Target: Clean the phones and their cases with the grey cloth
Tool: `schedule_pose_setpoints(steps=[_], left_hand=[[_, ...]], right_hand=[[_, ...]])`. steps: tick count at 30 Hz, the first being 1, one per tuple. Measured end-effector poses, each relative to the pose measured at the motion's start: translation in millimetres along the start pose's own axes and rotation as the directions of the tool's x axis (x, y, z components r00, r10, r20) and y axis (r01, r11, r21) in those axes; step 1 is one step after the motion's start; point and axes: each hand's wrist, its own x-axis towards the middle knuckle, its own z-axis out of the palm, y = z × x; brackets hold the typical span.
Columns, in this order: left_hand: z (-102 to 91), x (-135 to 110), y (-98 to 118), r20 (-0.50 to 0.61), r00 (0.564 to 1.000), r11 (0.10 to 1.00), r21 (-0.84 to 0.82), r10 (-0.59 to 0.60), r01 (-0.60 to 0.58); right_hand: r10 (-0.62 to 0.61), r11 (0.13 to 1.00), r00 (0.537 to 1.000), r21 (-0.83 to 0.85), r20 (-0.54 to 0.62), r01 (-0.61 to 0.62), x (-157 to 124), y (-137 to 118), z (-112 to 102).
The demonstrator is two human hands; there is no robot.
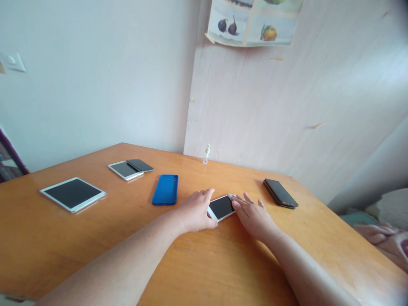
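Note:
A white smartphone point(222, 207) with a dark screen lies face up and slanted on the wooden table, between my two hands. My left hand point(198, 212) grips its left end, thumb at the near edge and fingers at the far edge. The stretched fingers of my right hand point(253, 214) touch the phone's right end, partly covering the screen. Left of my left hand is a blue phone case point(165, 189), its camera cut-out at the top right. Beyond my right hand lies a dark phone point(280, 193), apparently on another flat dark item.
On the wooden table point(197, 272), a white tablet point(74, 194) lies far left. Behind it, a dark phone point(140, 165) overlaps a smaller white device point(125, 169). A small clear bottle point(205, 155) stands near the wall. Fabric point(392, 208) shows beyond the right edge.

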Motion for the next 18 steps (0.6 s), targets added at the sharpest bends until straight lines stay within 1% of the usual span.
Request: schedule_pose_setpoints(steps=[1,2,4,5,6,7,8,10,12,13,14,15,17,18], left_hand=[[0.0,0,0,-0.002,1.0,1.0,-0.001,0.005,-0.005],[0.0,0,0,-0.004,1.0,1.0,-0.004,0.008,-0.008],[0.2,0,0,-0.006,1.0,1.0,-0.01,0.012,-0.012],[0.5,0,-1,-0.007,1.0,1.0,-0.014,0.011,-0.011],[0.8,0,-1,-0.008,1.0,1.0,-0.018,0.009,-0.009],[1.2,0,-1,-0.008,1.0,1.0,-0.021,0.006,-0.007],[1.7,0,-1,-0.009,1.0,1.0,-0.021,0.002,-0.003],[2.3,1,-1,-0.007,1.0,1.0,-0.016,-0.009,0.009],[2.7,1,0,0.0,1.0,1.0,-0.008,-0.023,0.023],[2.7,2,0,0.004,1.0,0.999,-0.008,-0.031,0.031],[2.9,2,1,0.006,0.999,0.999,-0.012,-0.037,0.037],[3.0,2,1,0.006,0.999,0.999,-0.017,-0.039,0.039],[3.6,2,0,0.0,0.999,0.999,-0.026,-0.032,0.032],[3.9,2,0,-0.003,1.0,0.999,-0.027,-0.024,0.024]], right_hand=[[-0.043,0.999,0.999,0.022,0.007,0.043,-2,-5,0],[-0.112,0.992,0.993,0.054,0.02,0.111,-5,-13,1],[-0.278,0.955,0.959,0.121,0.05,0.27,-12,-31,0],[-0.339,0.934,0.939,0.14,0.058,0.329,-14,-38,0],[-0.369,0.923,0.928,0.143,0.06,0.357,-14,-42,0],[-0.361,0.927,0.931,0.132,0.058,0.351,-11,-42,1],[-0.317,0.944,0.947,0.111,0.048,0.31,-7,-39,1],[-0.165,0.985,0.986,0.062,0.017,0.164,3,-25,2],[-0.018,0.999,1.0,0.03,-0.015,0.018,12,-11,3],[0.022,1.0,0.999,0.019,-0.03,-0.021,13,-7,3],[0.03,1.0,0.999,0.012,-0.039,-0.029,13,-6,4],[0.005,1.0,0.999,0.012,-0.041,-0.005,10,-8,4],[-0.127,0.991,0.992,0.034,-0.024,0.127,1,-21,4],[-0.214,0.975,0.977,0.057,-0.01,0.214,-4,-29,5]])
